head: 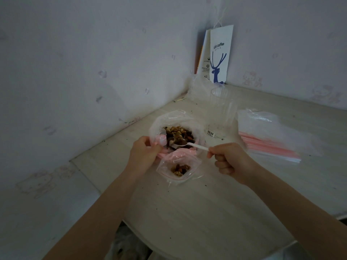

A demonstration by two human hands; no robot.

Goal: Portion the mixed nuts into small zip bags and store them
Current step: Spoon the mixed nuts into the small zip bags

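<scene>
Right hand pinches spoon in bulk nuts, centre frame; left hand grips small zip bag rim. Scooping step — next, tip load into bag.

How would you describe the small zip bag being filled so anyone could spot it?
On the pale wooden table in the wall corner, find the large clear plastic bag of mixed nuts. Right in front of it, nearer the person, the left hand holds open a small clear zip bag. Unlike the empty pink-sealed bags stacked on the right, it holds a few nuts.
</scene>
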